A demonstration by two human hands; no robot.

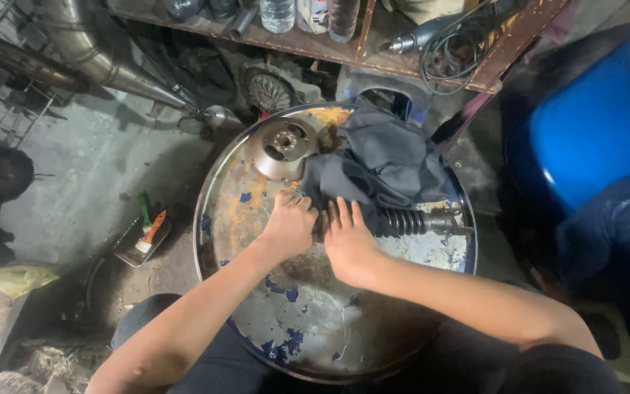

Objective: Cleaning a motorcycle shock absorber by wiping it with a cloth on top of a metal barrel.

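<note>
While the left hand (288, 225) closes on the cloth's (384, 164) edge, the right hand (348, 241) lies flat, fingers apart, pinning the spring (411, 221) near the drum top's (308, 321) right rim; a metal disc (282, 148) sits at the far edge.

A dark coil-spring shock absorber (411, 221) lies on its side across the rusty, blue-flecked drum top (308, 321), its near end hidden under a crumpled dark grey cloth (384, 160) draped over it.
</note>
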